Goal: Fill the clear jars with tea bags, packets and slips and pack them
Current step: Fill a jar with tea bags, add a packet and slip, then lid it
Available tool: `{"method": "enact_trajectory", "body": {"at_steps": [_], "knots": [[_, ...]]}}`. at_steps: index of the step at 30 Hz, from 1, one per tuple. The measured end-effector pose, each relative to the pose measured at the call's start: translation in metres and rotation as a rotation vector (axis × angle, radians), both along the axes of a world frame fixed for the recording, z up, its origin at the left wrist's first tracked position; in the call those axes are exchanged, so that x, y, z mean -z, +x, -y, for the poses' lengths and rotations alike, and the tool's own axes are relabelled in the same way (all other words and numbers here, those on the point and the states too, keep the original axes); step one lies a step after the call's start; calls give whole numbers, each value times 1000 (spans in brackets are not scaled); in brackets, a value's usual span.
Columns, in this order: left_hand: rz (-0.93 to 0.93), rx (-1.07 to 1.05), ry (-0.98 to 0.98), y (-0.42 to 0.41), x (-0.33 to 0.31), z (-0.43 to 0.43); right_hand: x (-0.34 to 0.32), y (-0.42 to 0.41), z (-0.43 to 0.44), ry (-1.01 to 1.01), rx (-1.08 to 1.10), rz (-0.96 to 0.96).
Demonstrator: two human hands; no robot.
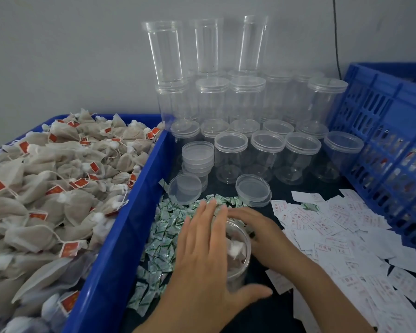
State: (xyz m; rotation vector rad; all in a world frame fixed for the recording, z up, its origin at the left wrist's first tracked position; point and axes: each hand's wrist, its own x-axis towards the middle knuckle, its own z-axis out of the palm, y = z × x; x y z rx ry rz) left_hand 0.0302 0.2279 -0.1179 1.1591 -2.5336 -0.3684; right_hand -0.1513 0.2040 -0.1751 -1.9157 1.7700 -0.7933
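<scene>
1. At the lower centre of the view, the left hand (202, 255) lies flat with straight, spread fingers over the mouth of a clear jar (237, 272), covering most of the opening.
2. The right hand (257, 227) reaches in from the right, its fingers curled round the jar's far rim. Its thumb is hard to make out.
3. The jar stands upright on the dark table (262, 316). Pale tea bags show through its wall, but blur and the hands hide how full it is.
4. Green-and-white packets (163, 227) lie scattered to the left of the jar and beyond it, some of them under the left hand.
5. White slips (334, 231) with red print spread out to the right. The print is too blurred to read.
6. Two loose lids (185, 188) lean near the packets, and a stack of lids (197, 157) stands just behind.
7. Empty jars (267, 152) stand in rows against the wall, some stacked upside down on others.
8. A blue tub (120, 248) on the left holds heaped tea bags (46, 188) with red tags and is cut off by the frame edge.
9. A blue crate (394, 131) on the right is also cut off. Its contents show only dimly through the slots.
</scene>
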Motion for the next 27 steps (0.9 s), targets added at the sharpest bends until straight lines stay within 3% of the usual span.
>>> {"method": "enact_trajectory", "body": {"at_steps": [3, 8, 12, 14, 20, 24, 25, 27], "knots": [[-212, -37, -14, -3, 7, 9, 19, 4, 19, 77, -85, -121], [-322, -24, -109, -2, 14, 15, 28, 4, 28, -64, -12, -336], [-306, -17, -138, -2, 14, 15, 25, 1, 25, -186, -3, -390], [-325, -17, -126, -2, 15, 15, 15, 0, 21, -224, 64, -273], [-620, -25, 46, -2, 27, 16, -35, 2, 3, -314, 188, 183], [-721, -37, 160, -3, 29, 14, -73, 5, -21, -238, 54, 601], [-728, -40, 170, -3, 30, 14, -80, 7, -26, -180, -14, 641], [-740, -41, 181, -4, 31, 14, -84, 10, -33, -75, -93, 543]]}}
